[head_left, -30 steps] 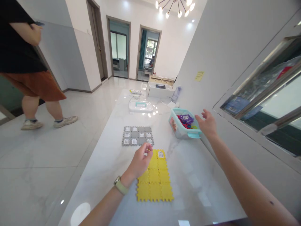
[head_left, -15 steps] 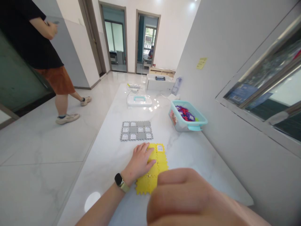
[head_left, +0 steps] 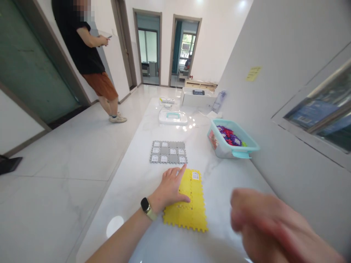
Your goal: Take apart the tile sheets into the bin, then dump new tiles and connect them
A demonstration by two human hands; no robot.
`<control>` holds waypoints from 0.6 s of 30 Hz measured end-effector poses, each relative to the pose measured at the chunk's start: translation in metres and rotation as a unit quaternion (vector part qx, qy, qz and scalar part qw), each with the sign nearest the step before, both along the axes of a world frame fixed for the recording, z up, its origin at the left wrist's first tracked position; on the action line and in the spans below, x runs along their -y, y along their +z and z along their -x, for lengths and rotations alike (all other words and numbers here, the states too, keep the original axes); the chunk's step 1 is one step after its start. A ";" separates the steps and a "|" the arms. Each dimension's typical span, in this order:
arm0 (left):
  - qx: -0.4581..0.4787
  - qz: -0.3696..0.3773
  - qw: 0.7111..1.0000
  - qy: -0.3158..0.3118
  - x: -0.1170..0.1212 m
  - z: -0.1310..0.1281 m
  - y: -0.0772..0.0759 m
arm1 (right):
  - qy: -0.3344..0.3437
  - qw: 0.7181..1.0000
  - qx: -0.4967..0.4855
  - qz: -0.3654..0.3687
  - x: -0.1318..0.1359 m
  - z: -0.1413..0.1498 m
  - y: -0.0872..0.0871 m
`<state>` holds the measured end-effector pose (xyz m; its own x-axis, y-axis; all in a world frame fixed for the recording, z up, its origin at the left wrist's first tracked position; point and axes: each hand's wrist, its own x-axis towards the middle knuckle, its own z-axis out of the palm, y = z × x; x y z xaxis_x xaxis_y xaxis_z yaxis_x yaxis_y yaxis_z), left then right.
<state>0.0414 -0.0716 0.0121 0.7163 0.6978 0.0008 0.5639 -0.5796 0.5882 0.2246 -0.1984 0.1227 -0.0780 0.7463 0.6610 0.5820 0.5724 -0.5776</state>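
Head view: left grip (head_left: 170, 187) open, spread over yellow panel (head_left: 197, 208); right grip (head_left: 270, 223) curled, blurred, cannot tell if holding. Yellow panel likely light, stiff, weaker at seams; best held by opposite edges.

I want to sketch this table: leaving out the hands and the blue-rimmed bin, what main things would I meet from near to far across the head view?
Yellow panel, grey panel, white lid, white box.
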 end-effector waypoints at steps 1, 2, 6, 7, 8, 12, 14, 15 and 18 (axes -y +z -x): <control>0.008 0.000 1.000 0.006 -0.001 0.000 0.000 | -0.006 1.000 -0.011 -0.006 -0.024 -0.002 -0.014; 0.014 -0.001 1.000 0.013 -0.001 0.000 0.001 | -0.009 1.000 -0.015 -0.003 -0.047 -0.006 -0.030; 0.020 0.010 0.999 0.026 0.000 0.002 0.005 | -0.098 0.983 0.041 0.152 -0.109 -0.035 -0.097; 0.018 0.015 0.999 0.026 0.001 0.002 0.007 | -0.105 0.975 0.066 0.182 -0.113 -0.042 -0.110; 0.017 0.018 0.999 0.028 0.001 0.001 0.008 | -0.111 0.969 0.088 0.204 -0.114 -0.047 -0.118; 0.017 0.029 0.999 0.041 0.001 0.000 0.010 | -0.100 0.955 0.131 0.248 -0.103 -0.049 -0.122; 0.021 0.033 0.998 0.045 0.001 -0.001 0.009 | -0.089 0.953 0.124 0.262 -0.099 -0.042 -0.115; 0.024 0.033 0.998 0.046 0.001 -0.001 0.008 | -0.088 0.952 0.111 0.270 -0.099 -0.039 -0.113; 0.034 0.038 0.998 0.046 0.001 -0.001 0.004 | -0.086 0.950 0.032 0.297 -0.099 -0.033 -0.111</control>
